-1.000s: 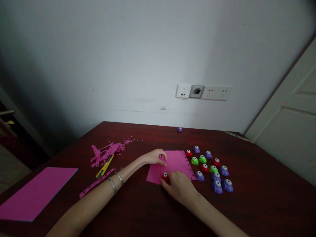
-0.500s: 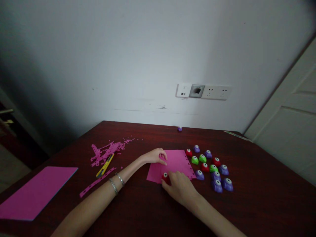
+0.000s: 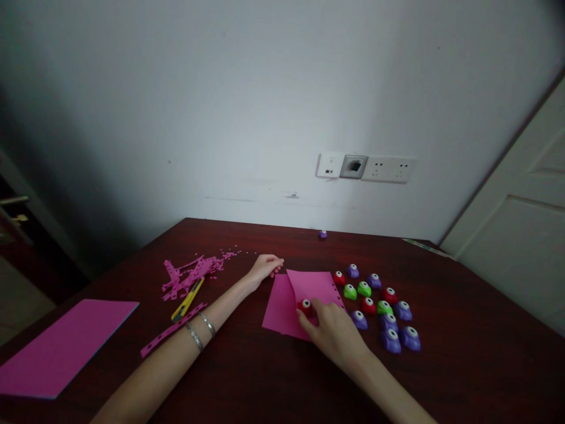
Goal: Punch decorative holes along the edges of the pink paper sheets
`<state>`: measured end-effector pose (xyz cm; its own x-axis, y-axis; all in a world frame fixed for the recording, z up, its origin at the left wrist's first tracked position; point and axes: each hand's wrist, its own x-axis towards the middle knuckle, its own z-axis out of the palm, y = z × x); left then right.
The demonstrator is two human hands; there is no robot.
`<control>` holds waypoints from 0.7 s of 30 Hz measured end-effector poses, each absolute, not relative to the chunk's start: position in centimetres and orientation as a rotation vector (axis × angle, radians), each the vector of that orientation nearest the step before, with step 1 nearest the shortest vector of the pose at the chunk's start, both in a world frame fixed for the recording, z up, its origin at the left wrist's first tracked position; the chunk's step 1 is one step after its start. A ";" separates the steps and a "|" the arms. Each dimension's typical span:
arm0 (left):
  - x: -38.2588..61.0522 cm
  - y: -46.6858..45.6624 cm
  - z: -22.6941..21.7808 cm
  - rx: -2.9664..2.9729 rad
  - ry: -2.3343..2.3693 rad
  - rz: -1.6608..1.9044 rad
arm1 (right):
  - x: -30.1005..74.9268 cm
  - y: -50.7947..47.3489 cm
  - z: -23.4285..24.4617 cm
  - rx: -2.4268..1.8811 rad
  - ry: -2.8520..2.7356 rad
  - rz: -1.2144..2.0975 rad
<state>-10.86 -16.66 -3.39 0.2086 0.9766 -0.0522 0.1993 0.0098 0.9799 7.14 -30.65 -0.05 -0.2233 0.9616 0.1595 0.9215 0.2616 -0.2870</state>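
Left hand (image 3: pixel 263 268) moved toward eleven o'clock, curled; right hand (image 3: pixel 336 337) grips round red plastic punch (image 3: pixel 302 306); thin pink paper sheet (image 3: pixel 314 285) should lie flat.

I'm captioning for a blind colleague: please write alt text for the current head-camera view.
A person's right hand grips a red craft punch at pink paper on a dark table, the left hand curled by the paper's far left corner. Purple, green and red punches stand to the right; pink scraps and a yellow cutter lie to the left.
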 end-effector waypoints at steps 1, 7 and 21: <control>-11.1 -16.6 -3.1 1.416 1.220 0.912 | 7.2 -30.7 -0.1 -1.728 -2.230 0.180; -10.7 -18.4 -1.5 1.436 1.205 0.511 | 7.3 -31.0 -0.3 -1.693 -2.233 0.124; -8.0 -21.2 -0.3 1.294 1.129 0.540 | 7.8 -31.4 -0.3 -1.613 -2.223 0.027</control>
